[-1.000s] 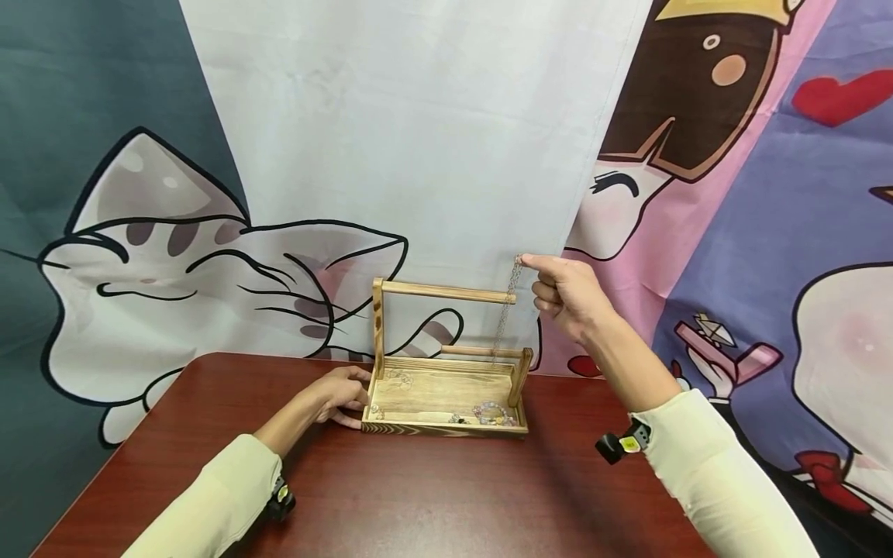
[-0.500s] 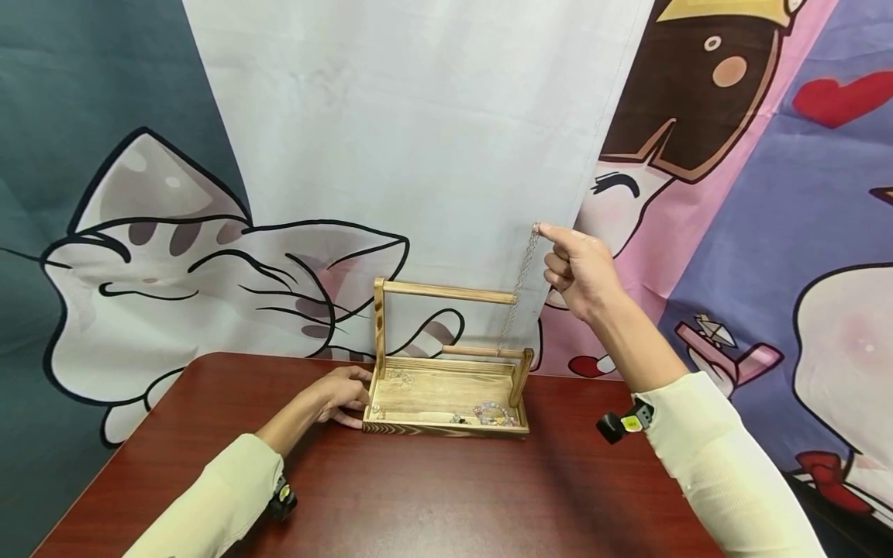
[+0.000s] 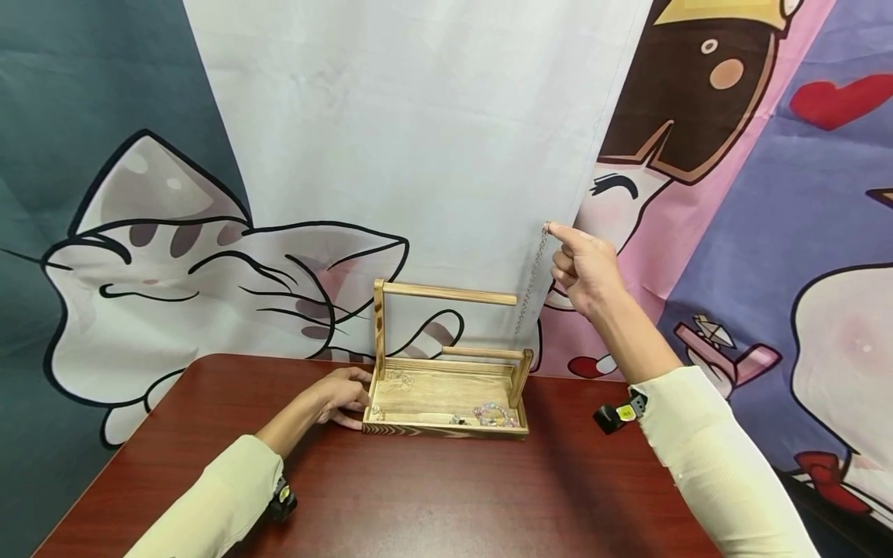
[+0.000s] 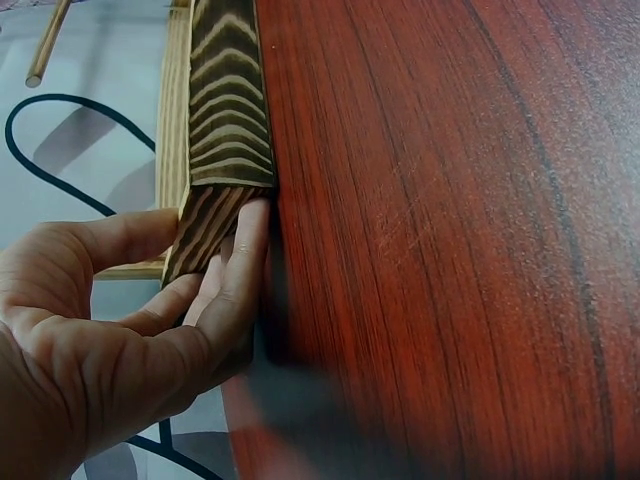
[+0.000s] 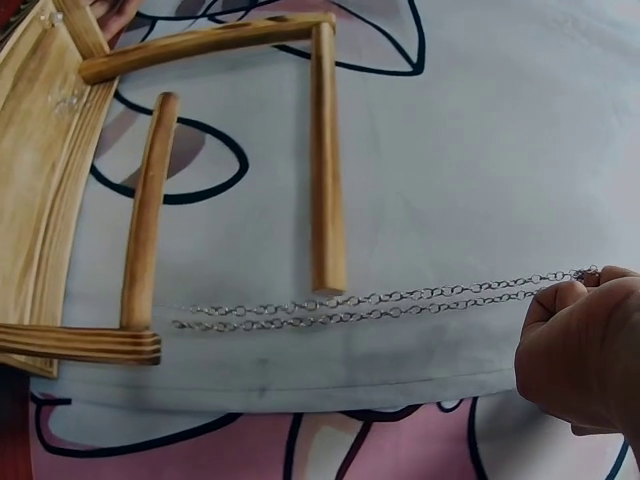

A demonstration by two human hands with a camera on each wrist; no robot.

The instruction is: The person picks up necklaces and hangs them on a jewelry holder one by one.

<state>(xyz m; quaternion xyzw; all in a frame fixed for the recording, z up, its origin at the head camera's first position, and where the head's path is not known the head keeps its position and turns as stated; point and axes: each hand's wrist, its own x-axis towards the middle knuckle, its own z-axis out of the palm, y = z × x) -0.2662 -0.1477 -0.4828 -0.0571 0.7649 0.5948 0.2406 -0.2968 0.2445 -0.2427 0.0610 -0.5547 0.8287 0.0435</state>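
Note:
My right hand [image 3: 589, 267] pinches a silver chain necklace [image 3: 533, 275] between thumb and forefinger, raised above the table. In the right wrist view the chain [image 5: 400, 300] hangs as two strands, passing just beside the free end of the upper bar [image 5: 327, 160]. A wooden jewelry stand [image 3: 425, 395] with a tray base stands on the table. My left hand [image 3: 338, 395] grips its left end; in the left wrist view the thumb of that hand [image 4: 120, 320] lies on the upper edge, with fingers against the end and lower edge.
Inside the tray lie a pastel beaded bracelet [image 3: 492, 415], a small dark piece [image 3: 457, 419], and a thin chain [image 3: 399, 378] at the back left. A shorter lower bar [image 3: 481, 352] juts leftward from the right post [image 3: 520, 378]. A printed cloth [image 3: 418, 155] hangs behind the reddish-brown table [image 3: 432, 496].
My right hand has moved up and to the right, carrying the chain with it. The chain's lower end has risen above the lower bar. My left hand and the stand stay put.

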